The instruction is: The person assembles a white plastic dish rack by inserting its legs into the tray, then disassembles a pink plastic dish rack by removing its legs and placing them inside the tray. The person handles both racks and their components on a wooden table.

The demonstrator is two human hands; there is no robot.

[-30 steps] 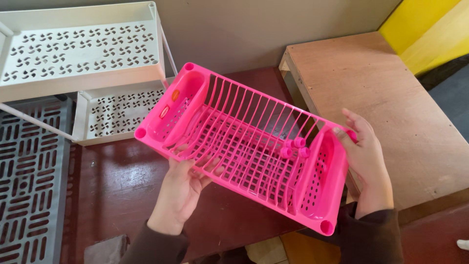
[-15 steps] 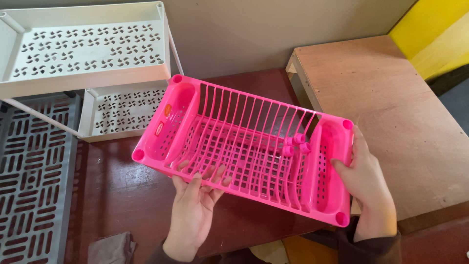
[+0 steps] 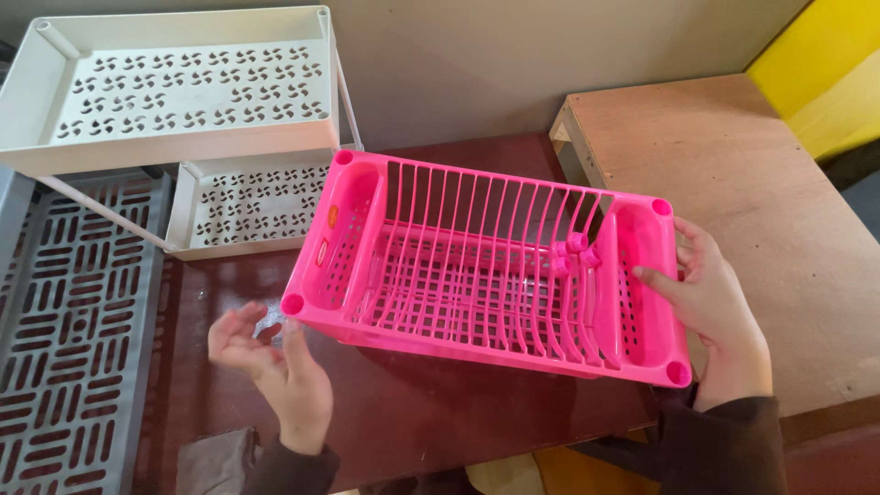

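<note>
Since half a second earlier, the left hand point(image 3: 275, 367) had let go of the pink rack point(image 3: 486, 266) and hung near its left corner, fingers spread wide. Only the right hand point(image 3: 710, 316) held the rack's right end, above the dark red table point(image 3: 211, 302).

Pink slatted rack point(image 3: 477, 275); white perforated shelf point(image 3: 183, 87).
</note>
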